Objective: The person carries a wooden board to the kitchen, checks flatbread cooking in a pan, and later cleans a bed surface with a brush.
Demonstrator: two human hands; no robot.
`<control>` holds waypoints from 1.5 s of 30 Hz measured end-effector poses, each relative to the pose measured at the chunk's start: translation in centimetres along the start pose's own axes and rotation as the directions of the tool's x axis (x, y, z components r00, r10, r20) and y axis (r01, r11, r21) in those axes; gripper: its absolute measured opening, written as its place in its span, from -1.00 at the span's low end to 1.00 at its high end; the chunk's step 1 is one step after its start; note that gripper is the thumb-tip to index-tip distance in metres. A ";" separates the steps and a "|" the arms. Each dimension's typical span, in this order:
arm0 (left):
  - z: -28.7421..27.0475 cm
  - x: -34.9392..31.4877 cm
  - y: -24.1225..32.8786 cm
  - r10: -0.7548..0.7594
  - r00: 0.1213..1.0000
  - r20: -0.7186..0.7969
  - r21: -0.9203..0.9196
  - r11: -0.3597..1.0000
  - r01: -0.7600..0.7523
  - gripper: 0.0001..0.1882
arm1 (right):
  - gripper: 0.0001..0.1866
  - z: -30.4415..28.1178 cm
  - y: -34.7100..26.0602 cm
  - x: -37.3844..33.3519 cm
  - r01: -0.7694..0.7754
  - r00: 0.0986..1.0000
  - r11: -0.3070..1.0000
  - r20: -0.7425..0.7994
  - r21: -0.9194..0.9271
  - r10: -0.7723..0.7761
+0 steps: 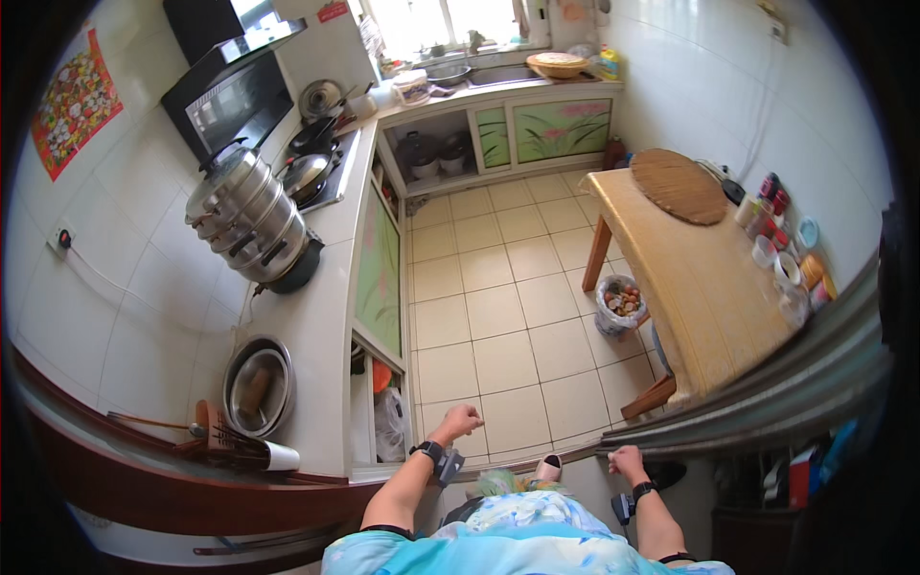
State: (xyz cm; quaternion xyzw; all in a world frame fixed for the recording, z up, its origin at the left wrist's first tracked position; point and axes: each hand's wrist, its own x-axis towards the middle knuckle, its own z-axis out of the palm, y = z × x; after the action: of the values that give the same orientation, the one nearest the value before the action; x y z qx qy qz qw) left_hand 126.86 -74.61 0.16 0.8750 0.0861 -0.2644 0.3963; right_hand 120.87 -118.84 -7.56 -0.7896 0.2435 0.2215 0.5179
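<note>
My left hand (458, 422) hangs in front of me at the kitchen doorway, fingers loosely curled, with nothing visible in them. Beyond it lies the tiled floor, and the open lower cupboard (361, 412) with a white plastic bag (389, 422) is to its left. On the right, my right hand (628, 464) is also curled, and I see nothing held in it. It is close to the end of a grey folding door (738, 426); whether it touches the door cannot be told. Dark bands with small devices sit on both my wrists.
Along the left runs a counter (321, 383) with nested metal basins (259, 385), a stacked steamer (247, 211) and a stove with pans (309, 175). At right stands a table (719, 316) with a round wooden board (678, 186) and jars. A lined bin (621, 305) is beside it.
</note>
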 end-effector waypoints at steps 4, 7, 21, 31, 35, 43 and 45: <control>-3.8 3.4 1.3 -0.047 0.989 -0.140 -0.117 0.993 0.031 -0.76 | -0.87 -0.2 -8.5 5.9 0.096 0.995 0.979 0.010 -0.180 -0.095; -8.2 6.7 0.4 -0.082 0.972 -0.221 -0.129 0.990 0.055 -0.76 | -0.87 1.6 -13.4 10.5 0.061 0.982 0.996 0.184 -0.068 -0.048; -36.4 29.2 3.9 -0.086 0.738 -0.669 -0.239 0.966 -0.104 -0.84 | -0.87 7.2 -37.0 34.8 0.023 0.969 0.997 0.246 -0.077 -0.004; -56.2 39.8 4.5 -0.137 0.421 -0.896 -0.182 0.981 -0.068 -0.86 | -0.86 9.6 -50.2 53.2 0.023 0.932 0.961 0.354 -0.274 0.078; -63.8 40.6 4.3 -0.162 0.235 -0.958 -0.160 0.987 0.028 -0.86 | -0.83 13.0 -60.4 61.6 0.173 0.930 0.920 0.367 -0.352 -0.035; -74.3 40.1 2.4 -0.188 0.002 -0.982 -0.182 0.954 0.239 -0.84 | -0.81 25.8 -83.0 70.7 0.509 0.811 0.751 0.527 -0.420 -0.255; -77.2 39.5 -0.8 -0.108 -0.058 -0.992 -0.121 0.938 0.323 -0.86 | -0.80 30.3 -86.5 71.7 0.545 0.771 0.741 0.581 -0.392 -0.261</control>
State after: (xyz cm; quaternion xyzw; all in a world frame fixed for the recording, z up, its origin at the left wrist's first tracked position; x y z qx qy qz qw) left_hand 190.41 -19.39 20.80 0.8010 0.4584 0.3714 0.1011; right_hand 227.25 -72.11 -0.39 -0.8533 -0.1518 0.3510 0.3544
